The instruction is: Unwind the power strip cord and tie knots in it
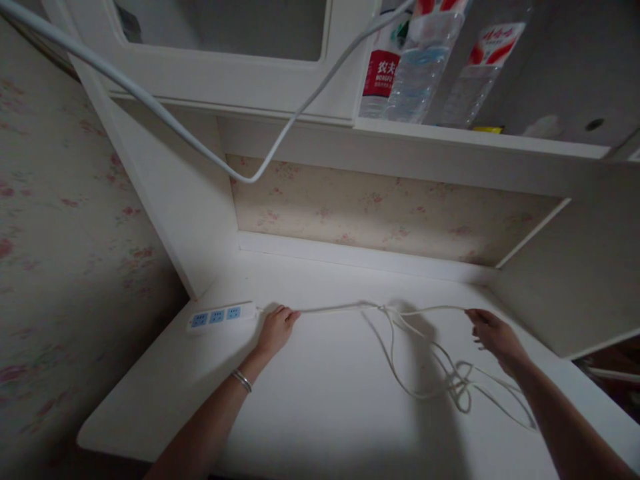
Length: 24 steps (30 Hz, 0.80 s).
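The power strip (221, 318) lies just outside the left hand (277, 329).

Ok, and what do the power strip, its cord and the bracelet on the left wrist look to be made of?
Power strip: probably hard plastic, a smooth white casing with blue panels.
Cord: likely a flexible plastic or rubber sheath, off-white; it bends into loose loops.
Bracelet: seems polished metal, silvery with a bright sheen, though shiny plastic can't be ruled out.
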Tool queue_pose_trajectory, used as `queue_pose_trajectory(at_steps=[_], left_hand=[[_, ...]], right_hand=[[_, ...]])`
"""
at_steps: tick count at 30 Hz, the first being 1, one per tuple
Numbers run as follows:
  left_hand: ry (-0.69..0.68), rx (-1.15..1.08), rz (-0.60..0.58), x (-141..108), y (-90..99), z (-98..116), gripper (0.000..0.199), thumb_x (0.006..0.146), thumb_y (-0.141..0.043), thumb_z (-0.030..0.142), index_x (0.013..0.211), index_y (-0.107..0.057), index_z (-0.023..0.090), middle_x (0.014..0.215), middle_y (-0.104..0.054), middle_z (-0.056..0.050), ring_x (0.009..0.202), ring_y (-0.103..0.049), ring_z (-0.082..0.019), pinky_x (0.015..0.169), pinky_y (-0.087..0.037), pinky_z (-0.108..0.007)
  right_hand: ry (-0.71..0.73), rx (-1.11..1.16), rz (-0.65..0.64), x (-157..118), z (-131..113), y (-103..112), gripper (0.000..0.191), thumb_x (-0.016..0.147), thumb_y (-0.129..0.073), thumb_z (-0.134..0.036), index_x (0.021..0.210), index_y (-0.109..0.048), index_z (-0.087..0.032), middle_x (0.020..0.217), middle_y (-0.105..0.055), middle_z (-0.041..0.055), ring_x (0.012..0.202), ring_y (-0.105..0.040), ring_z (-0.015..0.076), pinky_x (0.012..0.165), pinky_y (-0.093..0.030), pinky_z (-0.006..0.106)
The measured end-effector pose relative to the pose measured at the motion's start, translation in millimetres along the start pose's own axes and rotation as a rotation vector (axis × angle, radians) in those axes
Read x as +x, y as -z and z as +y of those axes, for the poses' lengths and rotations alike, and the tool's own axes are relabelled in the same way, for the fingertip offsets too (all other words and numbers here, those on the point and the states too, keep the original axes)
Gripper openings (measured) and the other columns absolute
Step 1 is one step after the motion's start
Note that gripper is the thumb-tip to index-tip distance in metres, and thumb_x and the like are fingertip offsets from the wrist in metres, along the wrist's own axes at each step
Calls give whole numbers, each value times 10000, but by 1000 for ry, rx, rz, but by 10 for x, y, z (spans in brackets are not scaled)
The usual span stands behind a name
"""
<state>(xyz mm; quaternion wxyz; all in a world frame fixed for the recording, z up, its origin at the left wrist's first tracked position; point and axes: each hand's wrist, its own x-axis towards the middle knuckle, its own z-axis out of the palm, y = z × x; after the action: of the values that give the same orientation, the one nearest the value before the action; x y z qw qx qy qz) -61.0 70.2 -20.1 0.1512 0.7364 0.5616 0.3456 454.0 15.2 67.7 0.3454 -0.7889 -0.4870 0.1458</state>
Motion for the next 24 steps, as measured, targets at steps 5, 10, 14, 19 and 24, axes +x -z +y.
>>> queue_pose_trajectory(at_steps=[5,10,14,19,24], left_hand=[[-66,54,-44,-36,10,80,280,915,-455,320,744,-636,192,806,-622,-49,787,-577,-173,766,-431,-305],[-138,55,-82,-76,-55,300,247,905,-420,159,1015,-635,212,981,-629,-58,951,-578,-173,873,-441,-315],[-190,-39,-99,-115,-83,542,305,864,-456,120,1130,-581,198,1072,-604,-72,1043,-552,-186,948,-439,-336],[-189,-157,-103,9,16,746,332,858,-477,157,1182,-541,195,1160,-575,-88,1090,-544,-189,992,-425,-344],[-153,-180,-102,212,135,833,347,837,-521,207,1183,-539,188,1211,-568,-115,1130,-524,-222,990,-406,-375]], right_hand=[[-44,222,-341,-258,-517,-169,559,703,-605,-505,1128,-584,-141,800,-638,70,521,-530,122,420,-383,234],[-87,144,-672,-376,-993,-370,487,777,-542,-600,842,-622,-125,696,-641,74,407,-472,83,387,-327,219],[-102,226,-880,-460,-1212,-729,407,811,-525,-535,723,-565,-140,715,-665,93,459,-509,90,468,-397,221],[71,286,-876,-654,-1535,-950,316,825,-520,-408,972,-609,-142,831,-647,48,484,-426,65,479,-358,208],[218,362,-851,-829,-1961,-747,465,805,-562,-481,1098,-644,-129,631,-485,-20,509,-340,75,437,-243,199]])
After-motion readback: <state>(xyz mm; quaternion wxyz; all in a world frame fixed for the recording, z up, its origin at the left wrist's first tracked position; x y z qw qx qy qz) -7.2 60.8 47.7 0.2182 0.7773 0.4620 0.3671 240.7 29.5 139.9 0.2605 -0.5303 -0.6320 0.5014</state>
